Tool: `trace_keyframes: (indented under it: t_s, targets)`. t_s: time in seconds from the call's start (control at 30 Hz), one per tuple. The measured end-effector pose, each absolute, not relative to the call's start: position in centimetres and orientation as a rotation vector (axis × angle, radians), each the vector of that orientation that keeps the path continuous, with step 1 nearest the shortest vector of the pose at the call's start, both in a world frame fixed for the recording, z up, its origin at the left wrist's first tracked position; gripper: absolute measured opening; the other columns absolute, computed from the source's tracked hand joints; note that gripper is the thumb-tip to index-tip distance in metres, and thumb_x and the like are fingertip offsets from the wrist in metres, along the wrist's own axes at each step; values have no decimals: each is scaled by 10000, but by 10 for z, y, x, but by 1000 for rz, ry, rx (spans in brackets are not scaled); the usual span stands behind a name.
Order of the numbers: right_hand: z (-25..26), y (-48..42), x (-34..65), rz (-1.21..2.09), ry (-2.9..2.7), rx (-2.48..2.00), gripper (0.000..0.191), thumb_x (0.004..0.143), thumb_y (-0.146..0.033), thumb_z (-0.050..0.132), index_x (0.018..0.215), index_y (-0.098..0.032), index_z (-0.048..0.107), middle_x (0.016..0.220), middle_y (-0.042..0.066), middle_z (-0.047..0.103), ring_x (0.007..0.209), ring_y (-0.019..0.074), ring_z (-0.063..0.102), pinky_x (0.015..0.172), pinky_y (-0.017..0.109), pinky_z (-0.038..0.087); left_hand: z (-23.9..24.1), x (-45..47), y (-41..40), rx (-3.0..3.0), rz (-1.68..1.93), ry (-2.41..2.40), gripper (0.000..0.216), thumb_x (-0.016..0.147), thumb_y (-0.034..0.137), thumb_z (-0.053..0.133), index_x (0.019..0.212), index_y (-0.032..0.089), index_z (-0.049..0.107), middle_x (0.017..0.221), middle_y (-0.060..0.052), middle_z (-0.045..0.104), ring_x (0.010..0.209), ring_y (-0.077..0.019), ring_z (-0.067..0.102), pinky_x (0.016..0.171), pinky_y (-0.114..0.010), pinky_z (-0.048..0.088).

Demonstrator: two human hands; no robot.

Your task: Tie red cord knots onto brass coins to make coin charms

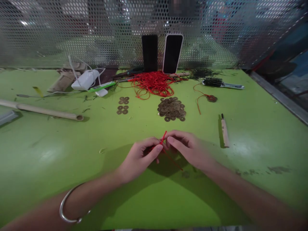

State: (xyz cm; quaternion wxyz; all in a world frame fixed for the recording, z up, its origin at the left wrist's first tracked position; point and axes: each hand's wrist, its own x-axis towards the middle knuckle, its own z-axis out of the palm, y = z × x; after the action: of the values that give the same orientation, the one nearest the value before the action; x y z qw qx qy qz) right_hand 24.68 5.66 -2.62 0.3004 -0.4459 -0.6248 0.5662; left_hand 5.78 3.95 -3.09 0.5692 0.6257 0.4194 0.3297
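Between my two hands, over the near middle of the green table, is a red cord [164, 136]. My left hand [144, 154] pinches it between thumb and fingers; one short end sticks up and a longer end hangs down to the right. Thumb and fingers of my right hand [184, 146] are closed on the cord just right of that pinch. Beyond the hands lies a heap of holed coins [172, 108]. Left of it, more coins [123, 105] are set out in two small groups. My fingers hide part of the cord.
Behind the coins is a tangle of red cord [155, 82], with two phones [173, 53] leaning on a perforated metal screen [115, 38]. To the right lie a wooden-handled tool [225, 131], a hairbrush [222, 84] and a corded coin piece [211, 98]. A bamboo tube [48, 110] lies left.
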Motion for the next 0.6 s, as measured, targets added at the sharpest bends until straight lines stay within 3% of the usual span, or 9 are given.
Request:
trace_keyframes:
  t_s: [0.13, 0.33, 0.5, 0.6]
  targets:
    - [-30, 59, 247, 1617, -1641, -1176, 209, 881, -352, 571, 999, -200, 653, 845, 19, 675, 707, 116, 594, 605, 237, 457, -32, 56, 40, 1368, 794, 962, 244, 905, 362, 549, 960, 156, 669, 785, -18, 626, 625, -79, 582, 579, -190, 500]
    - [-33, 61, 245, 1723, -1547, -1010, 228, 802, -404, 670, 849, -191, 601, 793, 7, 630, 732, 130, 584, 669, 264, 478, -32, 60, 40, 1242, 821, 878, 297, 844, 414, 624, 915, 132, 681, 767, -28, 607, 598, -87, 580, 564, -206, 532]
    - [-31, 62, 243, 1764, -1563, -922, 218, 852, -415, 591, 825, -203, 550, 786, -9, 585, 740, 119, 564, 723, 275, 471, -33, 60, 40, 1198, 847, 806, 270, 850, 397, 624, 865, 135, 687, 783, -34, 621, 561, -73, 581, 541, -191, 518]
    - [-30, 60, 245, 1768, -1597, -988, 230, 894, -415, 527, 827, -197, 557, 758, -15, 562, 688, 108, 535, 656, 255, 445, -34, 58, 41, 1179, 859, 827, 228, 862, 363, 618, 911, 151, 687, 747, -14, 619, 586, -73, 581, 558, -184, 508]
